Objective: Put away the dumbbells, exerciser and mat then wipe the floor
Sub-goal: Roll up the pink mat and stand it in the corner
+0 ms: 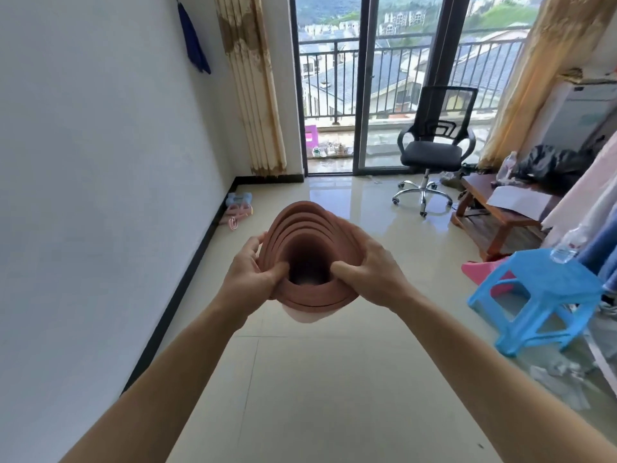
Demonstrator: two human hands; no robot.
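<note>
— Mat (309, 259) looking how?
— Terracotta, rolled loosely, its coils showing end-on like rings round a dark hollow. Both hands are holding it up above the tiled floor (334, 379).
— Fingers?
— Left hand (248, 274) and right hand (374, 272) are curling round its sides, thumbs pressing into the open end.
— Other gear?
— Blue dumbbells (238, 198) and pink exerciser (238, 213) are lying by the left wall.

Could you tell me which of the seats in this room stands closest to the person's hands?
The blue plastic stool, at the right near the right hand; the black office chair stands far back by the balcony door.
</note>
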